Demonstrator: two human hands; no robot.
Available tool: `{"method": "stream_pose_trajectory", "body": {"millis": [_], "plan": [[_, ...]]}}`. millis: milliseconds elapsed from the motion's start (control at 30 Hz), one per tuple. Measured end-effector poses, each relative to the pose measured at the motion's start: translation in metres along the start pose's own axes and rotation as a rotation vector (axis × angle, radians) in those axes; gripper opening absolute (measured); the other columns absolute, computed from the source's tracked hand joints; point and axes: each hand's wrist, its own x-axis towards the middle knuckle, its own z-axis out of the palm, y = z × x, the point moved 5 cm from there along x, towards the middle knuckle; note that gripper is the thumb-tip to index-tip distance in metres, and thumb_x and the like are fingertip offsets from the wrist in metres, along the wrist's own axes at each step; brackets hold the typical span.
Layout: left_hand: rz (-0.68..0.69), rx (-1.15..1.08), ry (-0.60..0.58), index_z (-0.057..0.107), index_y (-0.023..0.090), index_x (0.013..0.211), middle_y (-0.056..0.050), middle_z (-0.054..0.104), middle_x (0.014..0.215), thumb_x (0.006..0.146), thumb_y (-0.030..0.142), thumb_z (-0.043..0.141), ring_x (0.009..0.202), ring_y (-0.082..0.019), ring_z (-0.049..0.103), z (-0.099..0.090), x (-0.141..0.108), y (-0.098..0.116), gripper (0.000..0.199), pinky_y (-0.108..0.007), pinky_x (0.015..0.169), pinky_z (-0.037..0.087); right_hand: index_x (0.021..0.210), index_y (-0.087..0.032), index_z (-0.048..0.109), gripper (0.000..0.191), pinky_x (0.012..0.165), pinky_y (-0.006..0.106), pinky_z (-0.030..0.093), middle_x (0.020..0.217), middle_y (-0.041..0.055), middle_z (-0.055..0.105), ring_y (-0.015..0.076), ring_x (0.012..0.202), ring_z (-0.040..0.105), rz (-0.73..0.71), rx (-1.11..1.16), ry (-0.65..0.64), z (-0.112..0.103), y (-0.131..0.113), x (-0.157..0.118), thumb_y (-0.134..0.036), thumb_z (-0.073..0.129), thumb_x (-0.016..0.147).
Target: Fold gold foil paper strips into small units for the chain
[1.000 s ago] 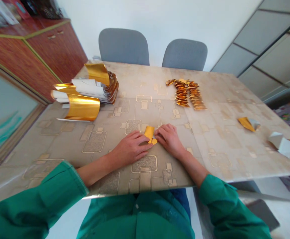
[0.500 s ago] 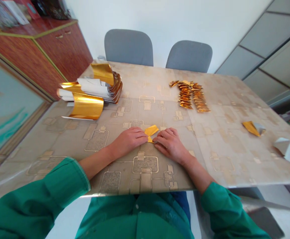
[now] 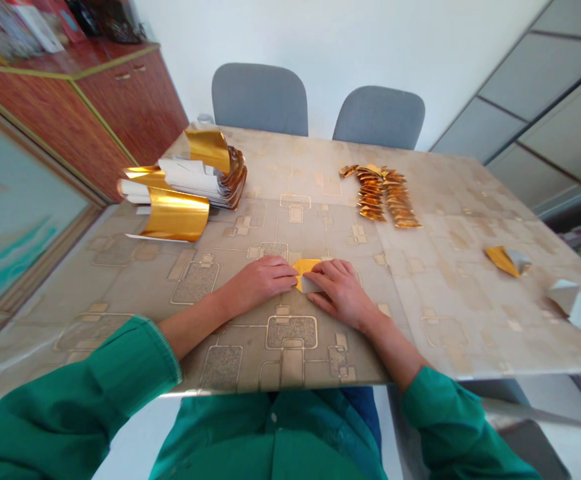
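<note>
The person's left hand (image 3: 256, 285) and right hand (image 3: 339, 293) lie palm down on the table, close together near its front edge, with a small folded gold foil piece (image 3: 304, 271) between them. The fingers of each hand are held together and slightly curved, not spread. The left fingertips meet the piece's left side, and the right fingers lie against and partly over its right side, so the hands leave only a narrow gap; how firmly they grip cannot be told. The piece lies flat, its gold face up and a white underside showing at the lower right, next to the right fingers. Its long axis runs roughly across the table from hand to hand, tilted slightly, with one corner toward the far side. Beyond the hands, a curled stack of gold-and-white foil sheets (image 3: 180, 200) sits at the far left of the patterned table cover (image 3: 105, 293). A double row of small folded gold pieces (image 3: 378, 197) lies ahead, well apart from the hands. To the right lie a gold-and-silver folded piece (image 3: 503, 261) and a white-backed piece (image 3: 568, 297).
</note>
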Motion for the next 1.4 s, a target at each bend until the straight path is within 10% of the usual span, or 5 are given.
{"method": "stream_pose_trajectory", "body": {"millis": [400,800,1167,1400], "plan": [[-0.048,0.08,0.012,0.068,0.015,0.103,-0.008,0.073,0.106,0.098,0.013,0.047,0.096,-0.018,0.067,-0.001,0.0,-0.003,0.021,-0.031,0.085,0.056,0.13,-0.02,0.057,0.049,0.092,0.043,0.039,0.116,0.01,0.064,0.0256,0.104,0.054,-0.012,0.047,-0.004,-0.004,0.002,-0.001,-0.046,0.065,0.089],[-0.064,0.137,-0.035,0.067,0.014,0.104,-0.009,0.071,0.108,0.098,0.017,0.052,0.093,-0.019,0.065,0.0,0.001,0.013,0.017,-0.032,0.084,0.053,0.115,-0.02,0.067,0.029,0.092,0.041,0.039,0.11,0.0083,0.064,0.0233,0.101,0.054,-0.025,0.013,0.011,-0.001,0.005,-0.002,-0.04,0.057,0.096],[-0.214,0.029,-0.095,0.064,0.014,0.11,-0.01,0.068,0.111,0.089,0.051,0.066,0.099,-0.025,0.062,-0.001,0.008,0.004,0.043,-0.038,0.088,0.051,0.116,-0.021,0.067,0.03,0.088,0.04,0.045,0.104,0.0098,0.062,0.0239,0.097,0.049,0.021,-0.011,-0.001,0.001,0.002,0.004,-0.04,0.054,0.097],[-0.286,0.052,-0.069,0.065,0.015,0.103,-0.009,0.07,0.103,0.094,0.035,0.06,0.095,-0.024,0.062,-0.002,0.01,0.006,0.023,-0.036,0.082,0.052,0.109,-0.02,0.069,0.029,0.087,0.039,0.047,0.101,0.0101,0.064,0.0234,0.095,0.051,0.07,-0.002,0.03,0.0,0.001,0.009,-0.039,0.049,0.1]]}}
